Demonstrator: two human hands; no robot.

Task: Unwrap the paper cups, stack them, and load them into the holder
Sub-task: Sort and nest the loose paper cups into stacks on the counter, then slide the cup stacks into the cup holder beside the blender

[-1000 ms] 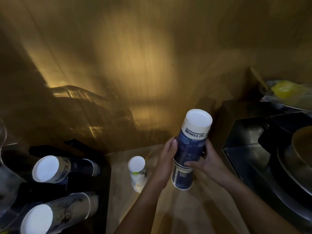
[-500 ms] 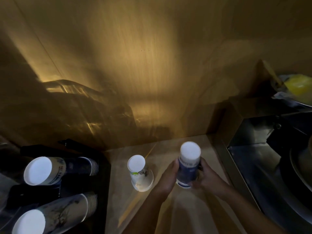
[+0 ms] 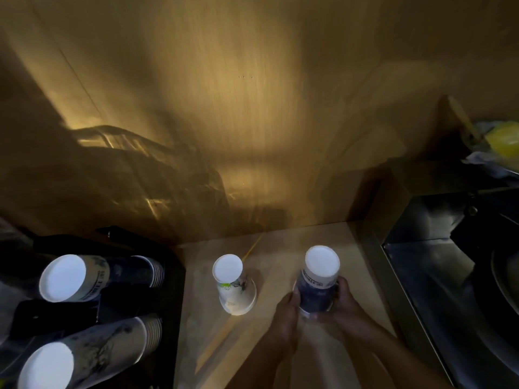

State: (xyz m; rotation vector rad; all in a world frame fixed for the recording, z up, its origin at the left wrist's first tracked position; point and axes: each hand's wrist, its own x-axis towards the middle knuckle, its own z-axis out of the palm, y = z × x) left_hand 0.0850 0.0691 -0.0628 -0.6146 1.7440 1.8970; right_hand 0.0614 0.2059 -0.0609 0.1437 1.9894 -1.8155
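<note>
A dark blue stack of paper cups point(image 3: 318, 284) stands upside down on the wooden counter point(image 3: 280, 355), white base up. My left hand point(image 3: 286, 307) presses its left side and my right hand point(image 3: 346, 301) wraps its right side. A smaller white upside-down cup stack point(image 3: 233, 284) stands apart to the left. At the far left a black holder point(image 3: 56, 313) carries two cup stacks lying on their sides: an upper stack point(image 3: 92, 276) and a lower stack point(image 3: 92, 357).
A wooden wall point(image 3: 252, 122) rises close behind the counter. To the right sits a dark metal sink or basin point(image 3: 449, 276), with a yellow object point(image 3: 502, 138) on a ledge at the far right.
Both hands have lowered the blue cup stack from mid-air down onto the counter, and the stack looks shorter, pushed together. The view has shifted slightly.
</note>
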